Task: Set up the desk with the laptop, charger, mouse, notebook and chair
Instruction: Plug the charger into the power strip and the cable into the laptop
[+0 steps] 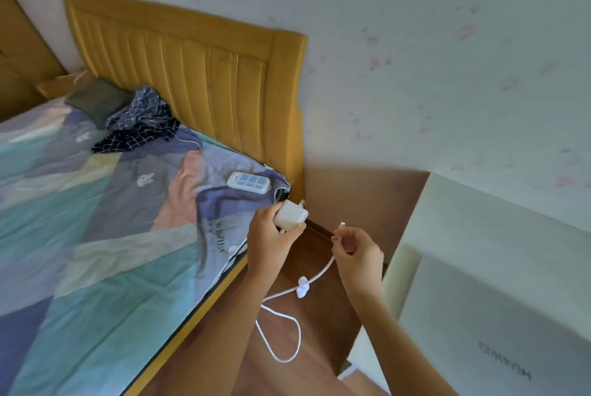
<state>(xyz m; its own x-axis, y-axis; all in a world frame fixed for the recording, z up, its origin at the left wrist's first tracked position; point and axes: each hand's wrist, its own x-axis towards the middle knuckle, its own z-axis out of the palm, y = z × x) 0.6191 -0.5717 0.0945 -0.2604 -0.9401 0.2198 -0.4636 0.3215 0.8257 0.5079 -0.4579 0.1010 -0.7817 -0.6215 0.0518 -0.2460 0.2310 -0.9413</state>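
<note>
My left hand (271,237) grips a white square charger brick (291,215) with its metal prongs pointing up and right, held over the gap between bed and desk. My right hand (358,248) pinches the plug end of the white charger cable (287,290), whose small connector sticks up above my fingers. The cable hangs down in a loop above the wooden floor, with a white clip on it. A closed silver laptop (499,331) lies on the white desk (454,203) at the right. Mouse, notebook and chair are out of view.
A bed with a patterned blue and teal cover (96,219) and a mustard headboard (198,85) fills the left. On the bed lie a white power strip (249,182), dark checked clothes (140,120) and a green cushion. Wooden floor (287,357) runs between bed and desk.
</note>
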